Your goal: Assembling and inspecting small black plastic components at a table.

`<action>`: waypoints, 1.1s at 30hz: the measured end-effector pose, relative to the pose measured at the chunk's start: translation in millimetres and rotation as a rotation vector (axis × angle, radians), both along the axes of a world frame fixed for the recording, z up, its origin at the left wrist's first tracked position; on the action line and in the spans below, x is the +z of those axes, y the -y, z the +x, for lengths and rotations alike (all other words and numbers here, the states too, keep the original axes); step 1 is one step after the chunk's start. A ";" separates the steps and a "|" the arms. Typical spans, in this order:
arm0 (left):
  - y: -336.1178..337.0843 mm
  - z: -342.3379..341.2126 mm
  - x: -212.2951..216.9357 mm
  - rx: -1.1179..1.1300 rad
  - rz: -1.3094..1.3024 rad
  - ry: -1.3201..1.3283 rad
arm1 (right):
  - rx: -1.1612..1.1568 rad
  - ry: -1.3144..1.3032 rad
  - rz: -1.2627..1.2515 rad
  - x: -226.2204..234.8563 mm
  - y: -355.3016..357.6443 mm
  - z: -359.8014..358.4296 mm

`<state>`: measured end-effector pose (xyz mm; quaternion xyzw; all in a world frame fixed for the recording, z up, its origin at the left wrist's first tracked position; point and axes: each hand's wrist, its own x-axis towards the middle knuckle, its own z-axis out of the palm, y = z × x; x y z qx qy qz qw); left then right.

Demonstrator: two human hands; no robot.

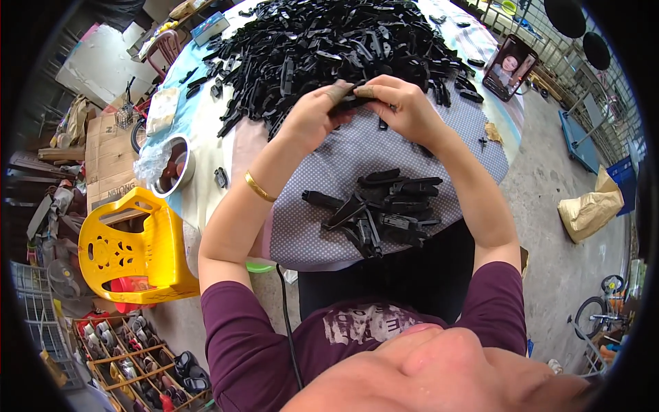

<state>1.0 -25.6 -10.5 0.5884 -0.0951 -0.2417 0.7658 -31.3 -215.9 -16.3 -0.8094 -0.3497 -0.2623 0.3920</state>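
Observation:
Both my hands meet over the middle of the table, at the near edge of a large heap of black plastic parts (322,48). Between them is a long black plastic part (351,101). My left hand (317,110) closes round its left end, and my right hand (400,103) pinches the other end, with tape-like bands on some fingers. The part's exact kind is hidden by my fingers. Closer to me, a smaller pile of similar black parts (384,206) lies on the grey patterned cloth (295,233).
On the table's left stand a white bowl (189,165) with a plastic bag and a blue box (210,27). A phone (510,67) leans at the right edge. A yellow plastic chair (165,254) is at left, a shoe rack (137,364) below it. A brown paper sack (592,206) sits at right.

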 end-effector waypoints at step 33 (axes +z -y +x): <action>-3.0 -13.2 10.2 -0.038 0.632 1.220 | -0.023 -0.051 -0.088 12.2 12.7 -3.8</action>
